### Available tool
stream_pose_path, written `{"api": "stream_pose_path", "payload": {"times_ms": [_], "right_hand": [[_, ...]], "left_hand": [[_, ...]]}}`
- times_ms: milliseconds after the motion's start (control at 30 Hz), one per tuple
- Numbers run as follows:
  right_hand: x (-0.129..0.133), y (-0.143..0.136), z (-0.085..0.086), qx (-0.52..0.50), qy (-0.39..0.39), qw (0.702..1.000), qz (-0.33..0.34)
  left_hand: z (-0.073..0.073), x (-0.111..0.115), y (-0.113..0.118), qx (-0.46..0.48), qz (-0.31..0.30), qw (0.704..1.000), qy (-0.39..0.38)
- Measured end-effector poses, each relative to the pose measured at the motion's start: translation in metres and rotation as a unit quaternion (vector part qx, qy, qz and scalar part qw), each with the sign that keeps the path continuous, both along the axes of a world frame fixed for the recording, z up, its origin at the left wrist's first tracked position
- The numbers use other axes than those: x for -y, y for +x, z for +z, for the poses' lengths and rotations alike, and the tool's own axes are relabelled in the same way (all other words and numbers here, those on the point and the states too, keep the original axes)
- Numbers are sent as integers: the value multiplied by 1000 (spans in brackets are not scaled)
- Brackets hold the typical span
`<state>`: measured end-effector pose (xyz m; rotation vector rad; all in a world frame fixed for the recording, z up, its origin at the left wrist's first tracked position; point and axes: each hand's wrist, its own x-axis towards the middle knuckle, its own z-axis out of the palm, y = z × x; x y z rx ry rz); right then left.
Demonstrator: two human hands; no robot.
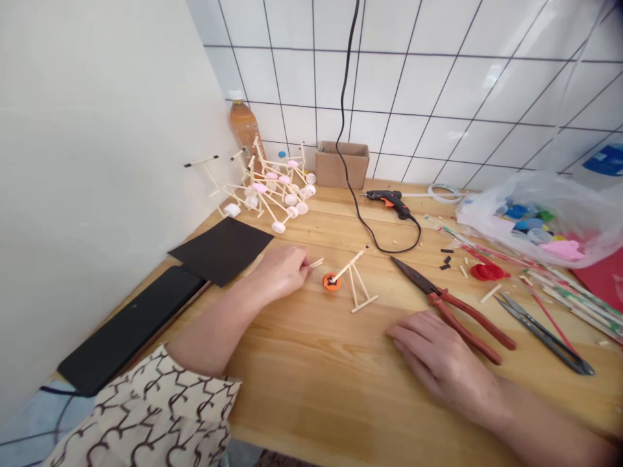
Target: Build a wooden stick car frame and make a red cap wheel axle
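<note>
My left hand (285,271) is closed, pinching short wooden sticks (316,263) whose ends stick out past the fingertips. Just right of it, a small stick frame (357,285) stands on the table, one end resting at an orange bottle cap (331,281) with a dark mark on top. My right hand (440,360) lies palm down on the wood, fingers stretched out and holding nothing. Beyond its fingers lie long-nose pliers (450,305) with red handles.
Several stick-and-cap models (272,185) crowd the back left by a drink bottle (244,123) and cardboard box (343,165). A glue gun (389,200) trails its black cord. Black sheet (222,250), phone (134,331), snips (545,334) and a bag of caps (540,217) lie around.
</note>
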<state>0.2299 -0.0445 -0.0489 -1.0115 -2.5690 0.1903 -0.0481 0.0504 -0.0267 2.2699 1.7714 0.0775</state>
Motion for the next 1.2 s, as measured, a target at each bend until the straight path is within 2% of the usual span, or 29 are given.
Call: {"api": "stream_pose_path", "payload": {"times_ms": [233,400,433,467,533,567,633,733,833,933,1067,1200], "right_hand": [[-1,2,0,3,-14,1000,-1],[-2,0,-2,-13,3,1000,5],[-3,-1,-3,-18,2,1000,4],[-3,-2,-3,-21,-3,1000,2],[-4,-3,-3,-31,-18,999,-3],[-4,-4,-3,-39,-30,999,-7],[-4,-4,-1,-70,-69,995,-19],[-4,-1,5,-149,-146,977,-52],[-4,5,10,-236,-207,945,-92],[-5,7,13,-290,-247,917,-121],[-5,2,11,-285,-259,919,-82],[-4,-2,8,-244,-261,933,-53]], "left_hand": [[2,4,4,-33,-7,999,21],[7,-5,-6,-11,67,995,72],[9,-4,-6,12,86,992,95],[13,0,-5,85,102,982,138],[21,13,5,243,70,949,190],[25,22,13,297,39,935,190],[32,43,32,359,-31,923,137],[34,70,62,398,-123,908,40],[27,83,83,423,-123,896,-61],[14,86,95,438,-101,886,-115],[-4,88,100,452,-78,880,-126],[-16,89,95,414,-106,900,-88]]}}
